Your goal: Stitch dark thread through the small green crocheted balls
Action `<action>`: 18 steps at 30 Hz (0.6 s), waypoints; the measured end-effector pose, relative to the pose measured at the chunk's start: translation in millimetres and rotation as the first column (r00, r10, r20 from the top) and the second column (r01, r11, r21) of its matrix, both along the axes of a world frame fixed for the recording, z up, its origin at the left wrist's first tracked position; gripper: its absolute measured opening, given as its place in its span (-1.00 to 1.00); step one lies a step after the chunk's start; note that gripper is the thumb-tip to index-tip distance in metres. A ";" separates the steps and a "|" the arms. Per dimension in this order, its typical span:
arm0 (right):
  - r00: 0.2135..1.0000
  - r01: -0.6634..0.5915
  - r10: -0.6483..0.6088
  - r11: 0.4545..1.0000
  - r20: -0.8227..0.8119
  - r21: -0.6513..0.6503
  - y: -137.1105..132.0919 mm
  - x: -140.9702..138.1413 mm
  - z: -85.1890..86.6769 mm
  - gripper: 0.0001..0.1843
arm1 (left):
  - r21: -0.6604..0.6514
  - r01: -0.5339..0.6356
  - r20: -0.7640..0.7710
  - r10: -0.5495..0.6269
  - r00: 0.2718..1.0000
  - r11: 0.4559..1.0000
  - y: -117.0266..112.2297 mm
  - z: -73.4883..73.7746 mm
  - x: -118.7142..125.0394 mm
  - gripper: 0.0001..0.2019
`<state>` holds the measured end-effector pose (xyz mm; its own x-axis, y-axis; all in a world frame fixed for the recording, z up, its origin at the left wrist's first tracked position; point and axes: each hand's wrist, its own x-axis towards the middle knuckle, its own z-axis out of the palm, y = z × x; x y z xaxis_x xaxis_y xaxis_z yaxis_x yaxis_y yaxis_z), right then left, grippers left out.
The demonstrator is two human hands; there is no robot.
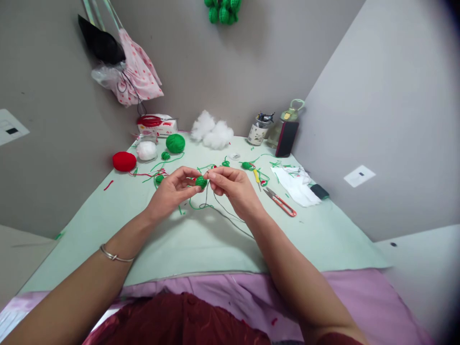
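Observation:
Between the fingertips of my left hand (pixel 176 187) is a small green crocheted ball (pixel 201 182). My right hand (pixel 230 184) is pinched close against the ball's upper right side, with a dark thread (pixel 224 212) at its fingertips. Whether a needle is also in that pinch is too small to make out. The thread runs down in loose loops and passes beneath my right forearm. Another green crocheted piece (pixel 158 179) lies just behind my left hand, partly covered by it. Green yarn ends lie on the table under both hands.
On the pale green tabletop (pixel 172 254) are orange-handled thread snips (pixel 280 201), a yellow-handled crochet hook (pixel 256 176) and white tissue (pixel 298 189). Behind stand red yarn (pixel 124 161), white yarn (pixel 146 150), green yarn (pixel 175 143), stuffing (pixel 212 132), a pen holder (pixel 258 132) and a phone (pixel 287 139).

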<state>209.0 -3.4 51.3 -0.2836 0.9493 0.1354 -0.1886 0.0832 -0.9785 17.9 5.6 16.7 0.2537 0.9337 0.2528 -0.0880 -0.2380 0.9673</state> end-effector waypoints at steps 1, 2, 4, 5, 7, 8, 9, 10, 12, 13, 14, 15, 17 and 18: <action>1.000 0.006 -0.007 1.000 0.028 0.028 -1.9 -0.8 0.3 -0.68 | 0.026 -0.028 -0.013 0.029 1.000 0.999 -0.6 1.1 1.0 -0.72; 0.998 0.011 -0.015 0.998 0.065 0.060 -4.1 -2.0 0.0 -0.68 | 0.050 -0.056 -0.019 0.057 0.998 0.997 -0.9 1.8 1.5 -0.72; 0.986 0.025 -0.050 0.988 0.160 0.155 -8.8 -5.4 -2.1 -0.71 | 0.072 -0.107 -0.003 0.108 0.994 0.992 -0.5 1.5 1.0 -0.72; 0.973 0.031 -0.081 0.974 0.216 0.224 -11.3 -7.7 -3.8 -0.74 | 0.069 -0.125 0.018 0.124 0.992 0.990 0.1 0.6 0.0 -0.72; 0.933 0.018 -0.151 0.926 0.326 0.377 -16.3 -12.6 -7.9 -0.80 | 0.036 -0.142 0.084 0.138 0.987 0.989 2.0 -1.9 -2.7 -0.72; 0.912 -0.001 -0.180 0.898 0.369 0.439 -18.6 -14.6 -9.8 -0.82 | 0.011 -0.136 0.120 0.134 0.984 0.991 3.0 -3.1 -4.3 -0.71; 0.895 -0.028 -0.192 0.876 0.403 0.481 -20.7 -16.1 -11.3 -0.83 | -0.013 -0.122 0.153 0.123 0.980 0.992 3.9 -4.0 -6.0 -0.71; 0.885 -0.058 -0.186 0.865 0.427 0.498 -22.4 -16.6 -12.4 -0.82 | -0.033 -0.109 0.183 0.113 0.977 0.994 4.7 -4.3 -7.6 -0.70; 0.887 -0.104 -0.135 0.874 0.441 0.475 -24.4 -14.7 -12.9 -0.79 | -0.055 -0.099 0.228 0.109 0.968 0.994 5.9 -3.3 -10.2 -0.71; 0.897 -0.115 -0.103 0.885 0.430 0.451 -24.7 -12.4 -12.6 -0.77 | -0.059 -0.101 0.242 0.112 0.964 0.993 6.2 -1.9 -11.1 -0.72; 0.908 -0.120 -0.073 0.898 0.413 0.424 -24.5 -9.4 -11.8 -0.74 | -0.061 -0.107 0.253 0.119 0.960 0.992 6.3 -0.1 -11.6 -0.73; 0.918 -0.117 -0.055 0.909 0.393 0.400 -23.9 -6.2 -10.9 -0.72 | -0.065 -0.113 0.263 0.127 0.957 0.991 6.2 1.8 -11.7 -0.74; 0.934 -0.070 -0.072 0.924 0.350 0.375 -22.0 -0.3 -9.0 -0.66 | -0.079 -0.113 0.280 0.131 0.951 0.990 5.5 5.3 -10.8 -0.75; 0.938 -0.034 -0.098 0.928 0.333 0.370 -21.1 1.8 -8.1 -0.64 | -0.083 -0.112 0.290 0.132 0.948 0.990 4.9 6.7 -9.9 -0.75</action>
